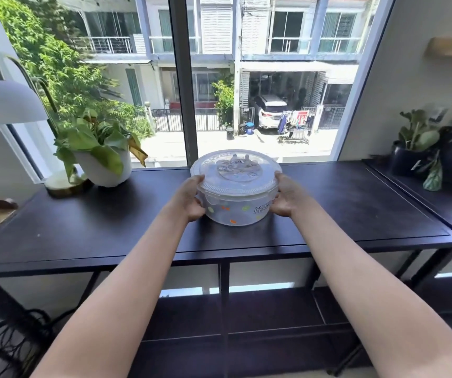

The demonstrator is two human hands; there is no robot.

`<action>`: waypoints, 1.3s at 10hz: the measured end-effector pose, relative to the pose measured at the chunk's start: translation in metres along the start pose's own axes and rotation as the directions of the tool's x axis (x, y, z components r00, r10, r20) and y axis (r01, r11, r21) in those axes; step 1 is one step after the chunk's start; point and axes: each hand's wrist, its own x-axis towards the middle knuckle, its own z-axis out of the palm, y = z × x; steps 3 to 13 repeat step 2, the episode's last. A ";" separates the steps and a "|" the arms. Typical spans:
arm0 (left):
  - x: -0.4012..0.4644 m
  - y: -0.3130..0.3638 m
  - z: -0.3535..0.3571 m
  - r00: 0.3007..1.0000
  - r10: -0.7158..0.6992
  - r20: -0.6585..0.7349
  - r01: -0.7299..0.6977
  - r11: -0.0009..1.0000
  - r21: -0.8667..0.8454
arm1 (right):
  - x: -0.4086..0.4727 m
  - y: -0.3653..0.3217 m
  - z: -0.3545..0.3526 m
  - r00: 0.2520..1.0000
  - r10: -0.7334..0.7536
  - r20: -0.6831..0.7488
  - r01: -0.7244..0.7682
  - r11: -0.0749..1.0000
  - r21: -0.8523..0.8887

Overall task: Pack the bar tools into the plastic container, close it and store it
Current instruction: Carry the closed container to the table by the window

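Note:
A round clear plastic container with coloured dots and a lid on top rests on the dark table near the window. My left hand grips its left side and my right hand grips its right side. Shapes show dimly through the lid, but I cannot make out what lies inside.
A potted plant in a white pot and a white lamp stand at the table's left. Dark pots with plants sit on a second table at the right. A lower shelf runs under the table.

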 end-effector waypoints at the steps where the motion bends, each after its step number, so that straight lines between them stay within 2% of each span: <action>1: -0.015 0.000 0.007 0.992 0.113 -0.052 -0.105 0.983 0.151 | -0.031 0.003 0.002 0.996 -0.085 -0.015 0.083 0.989 -0.120; 2: -0.026 -0.032 -0.010 0.933 0.313 -0.176 -0.229 0.896 0.380 | -0.051 0.006 -0.013 0.974 -0.212 -0.081 0.190 0.958 -0.215; 13: -0.026 -0.032 -0.010 0.933 0.313 -0.176 -0.229 0.896 0.380 | -0.051 0.006 -0.013 0.974 -0.212 -0.081 0.190 0.958 -0.215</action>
